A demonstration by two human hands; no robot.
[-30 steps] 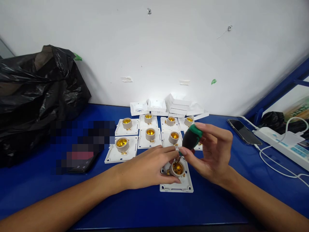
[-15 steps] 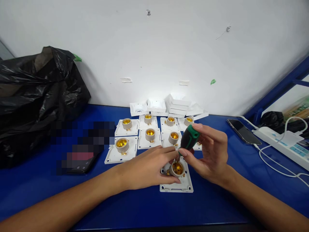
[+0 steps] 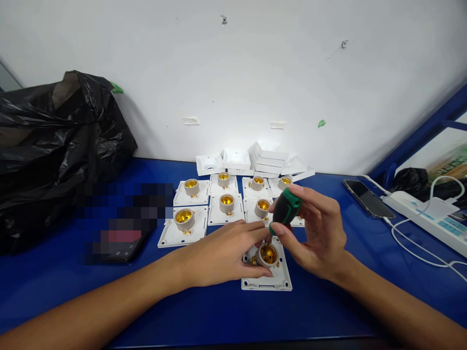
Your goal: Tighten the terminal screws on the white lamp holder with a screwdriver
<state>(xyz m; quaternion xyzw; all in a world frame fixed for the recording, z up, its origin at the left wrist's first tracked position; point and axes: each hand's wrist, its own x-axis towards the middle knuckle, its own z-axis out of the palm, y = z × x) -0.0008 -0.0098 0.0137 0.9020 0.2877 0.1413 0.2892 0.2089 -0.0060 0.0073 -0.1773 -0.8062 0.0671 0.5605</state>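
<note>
Head view, far left: a black plastic bag [image 3: 54, 146] slumps on the blue table [image 3: 204, 316] against the white wall [image 3: 233, 68]. Just right of it lies a dark phone [image 3: 122, 245], its upper part blurred out. Further right stands a grid of white lamp-holder plates [image 3: 219, 204], each with a brass-lined socket facing up, and behind them against the wall sits a small heap of white plastic covers [image 3: 255, 160].

Near the table's front edge, apart from the grid, one lamp holder [image 3: 268, 265] lies flat on its square white base, socket upward. The left hand [image 3: 222, 255] rests on it from the left, fingers curled loosely with the thumb and fingertips pressed against the socket's rim, steadying it. Directly above, the right hand [image 3: 317, 233] pinches a screwdriver [image 3: 286, 209] with a black and green handle between thumb and fingers, closed round the handle, the tool tilted with its top leaning to the right. Its thin shaft runs down into the brass socket; the tip seems to sit on a screw inside, though that spot is too small to be sure.

To the right, a second phone [image 3: 368, 198] lies face up, and beyond it a white power strip [image 3: 426, 214] with white cables [image 3: 419, 253] trailing over the table
</note>
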